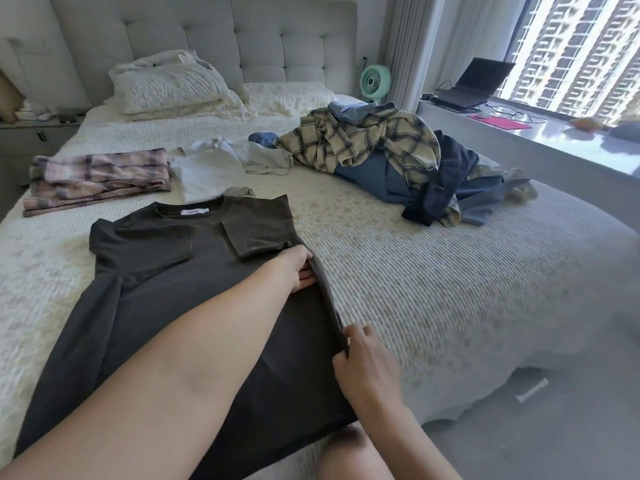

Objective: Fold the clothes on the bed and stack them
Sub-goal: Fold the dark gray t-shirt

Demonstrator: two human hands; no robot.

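Observation:
A dark grey T-shirt (166, 282) lies flat on the bed (433, 271), collar away from me, both sleeves folded inward. My left hand (302, 268) reaches across it and grips its right edge near the sleeve. My right hand (360, 355) pinches the same edge lower down, lifting it slightly. A folded pink plaid garment (97, 178) sits at the left, with a white garment (211, 171) beside it. An unfolded heap, with a yellow plaid shirt (367, 140) on blue and navy clothes (446, 188), lies at the right.
Pillows (173, 84) lean against the tufted headboard. A green fan (375, 79) stands by the curtain. On the window ledge (540, 133) are a laptop (474, 84), cables and a pink sheet. A nightstand (34, 133) is at the far left. Grey floor lies to the right.

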